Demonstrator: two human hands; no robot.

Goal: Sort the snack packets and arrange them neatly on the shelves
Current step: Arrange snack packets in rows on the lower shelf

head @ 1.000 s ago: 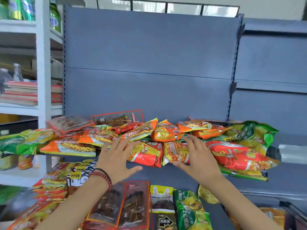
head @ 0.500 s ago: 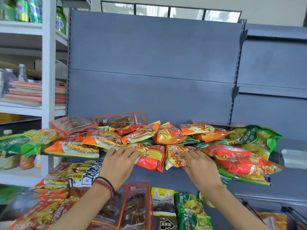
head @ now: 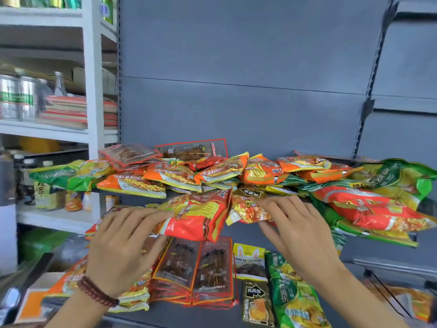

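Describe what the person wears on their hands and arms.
Both forearms are bare, with no sleeves in view and no gloves. The left hand has a braided dark red bracelet round its wrist. The right hand and its wrist wear nothing; no rings show.

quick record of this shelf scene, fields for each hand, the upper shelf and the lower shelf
left hand: holds the red packet by its left end, in front of the upper shelf's edge
right hand: pinches the orange-yellow packet, thumb beneath
upper shelf: mixed pile of packets, orange, red and green, unsorted
lower shelf: clear red-edged packets beside green packets
left wrist: dark red bracelet
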